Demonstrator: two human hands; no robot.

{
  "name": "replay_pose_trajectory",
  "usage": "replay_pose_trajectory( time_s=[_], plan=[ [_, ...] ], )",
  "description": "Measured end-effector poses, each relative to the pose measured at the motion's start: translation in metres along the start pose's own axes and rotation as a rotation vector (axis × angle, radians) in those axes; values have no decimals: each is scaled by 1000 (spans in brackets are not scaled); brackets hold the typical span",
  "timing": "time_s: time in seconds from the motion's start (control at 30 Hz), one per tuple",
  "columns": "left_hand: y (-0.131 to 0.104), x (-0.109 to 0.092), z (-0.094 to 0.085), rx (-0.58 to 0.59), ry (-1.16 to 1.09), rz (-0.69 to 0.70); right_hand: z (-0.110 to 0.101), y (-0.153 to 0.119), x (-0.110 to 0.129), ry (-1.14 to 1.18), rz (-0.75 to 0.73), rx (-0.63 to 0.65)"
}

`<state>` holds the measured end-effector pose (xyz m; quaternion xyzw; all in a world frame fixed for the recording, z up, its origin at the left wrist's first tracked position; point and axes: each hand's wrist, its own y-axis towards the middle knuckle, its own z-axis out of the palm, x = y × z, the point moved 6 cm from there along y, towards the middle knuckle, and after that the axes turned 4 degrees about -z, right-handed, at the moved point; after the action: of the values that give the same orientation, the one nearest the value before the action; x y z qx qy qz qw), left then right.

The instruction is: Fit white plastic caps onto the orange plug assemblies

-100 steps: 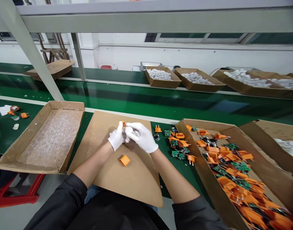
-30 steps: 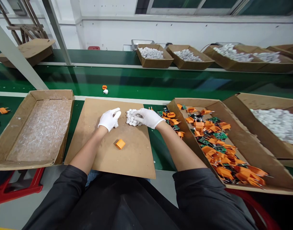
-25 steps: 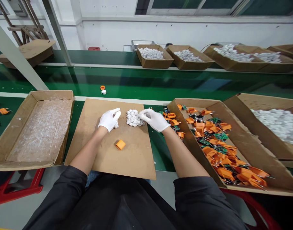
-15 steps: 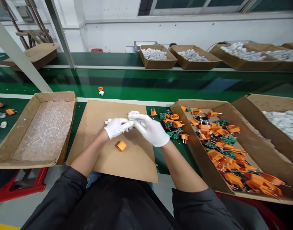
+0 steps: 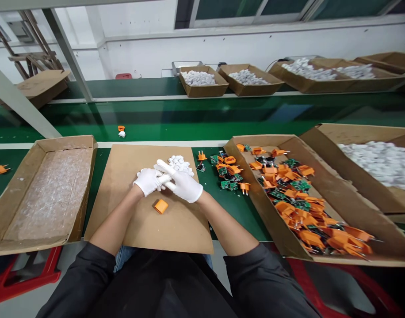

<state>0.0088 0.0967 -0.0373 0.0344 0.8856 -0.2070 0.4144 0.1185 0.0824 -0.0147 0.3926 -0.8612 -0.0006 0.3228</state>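
In the head view both my hands wear white gloves and meet over a brown board (image 5: pixel 136 234). My left hand (image 5: pixel 148 181) is curled closed, its fingertips partly covered; what it holds, if anything, I cannot make out. Across its fingers lies my right hand (image 5: pixel 182 183), with straight fingers spread apart and touching the left. Just behind the right hand is a pile of small white plastic pieces (image 5: pixel 180 164). An orange plastic housing (image 5: pixel 161 206) lies on the board, nearer to me than the hands.
At the right stands a cardboard box (image 5: pixel 265 221) of orange plugs with green circuit boards; several more plugs (image 5: pixel 234 170) lie beside it. Farther right a box holds white pieces (image 5: pixel 378 163). A shallow cardboard box (image 5: pixel 86 194) is at the left. White-filled boxes (image 5: pixel 202 90) line the back.
My hands have shifted away from the white pile, which now shows more fully. My right hand has come further over the left fingers. The camera view has turned slightly.
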Motion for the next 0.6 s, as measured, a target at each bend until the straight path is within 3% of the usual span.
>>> replay_pose_trajectory(
  time_s=[0.13, 0.33, 0.43, 0.6],
  plan=[
    [3, 3, -1, -2, -17, 11, -10, -1, -15, -86, 40, -33],
    [7, 9, -5, -122, -154, 43, -71, -25, -84, -270, 332, -175],
    [9, 10, -2, -129, -119, 52, -80, -38, -112, -388, 386, -66],
    [4, 3, -4, -130, -59, 64, -68, -47, -136, -514, 370, 187]
  ],
)
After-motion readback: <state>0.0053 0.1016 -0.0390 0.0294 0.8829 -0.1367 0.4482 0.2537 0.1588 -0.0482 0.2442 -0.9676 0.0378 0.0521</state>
